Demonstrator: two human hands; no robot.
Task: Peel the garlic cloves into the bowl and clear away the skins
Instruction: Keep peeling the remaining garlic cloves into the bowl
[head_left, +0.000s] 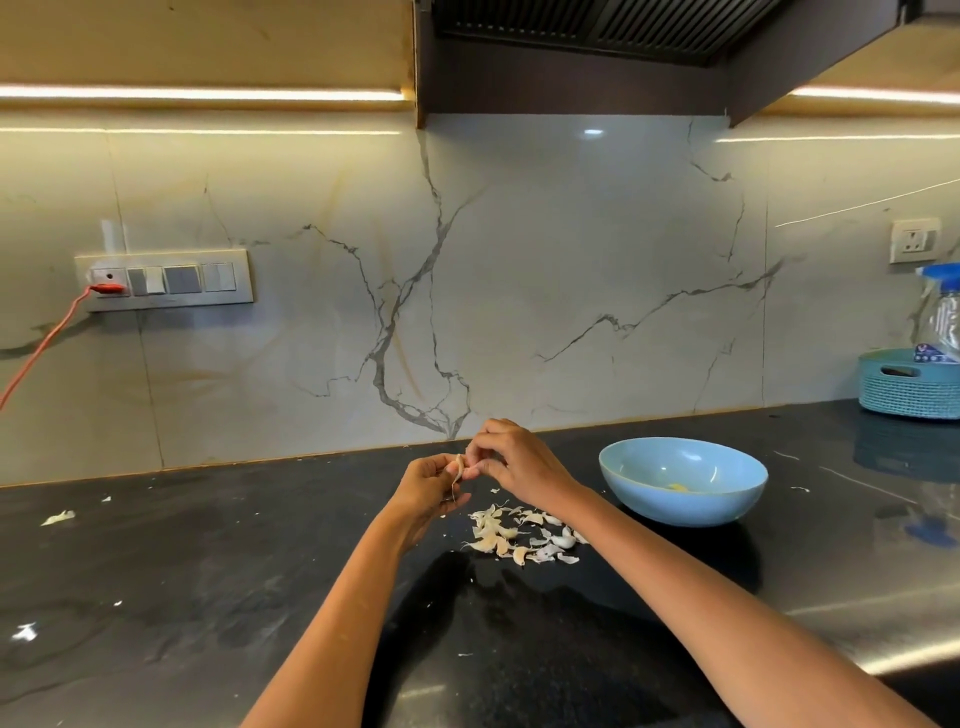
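- While both hands are raised above the dark desk near its back edge, the left hand (428, 486) holds a garlic clove (458, 464) in curled fingers.
- The right hand (511, 460) pinches the top of the same clove; the two hands are together, touching at the fingertips.
- A strip of skin hangs from the clove.
- A heap of garlic cloves and skins (519, 535) lies on the desk just below the hands.
- The blue bowl (682, 480) stands right of the heap, holding a small yellowish piece.
- A teal basket (906, 387) with a spray bottle (943, 317) sits at the back right corner.
- Scattered skin scraps (58, 517) lie towards the left edge.
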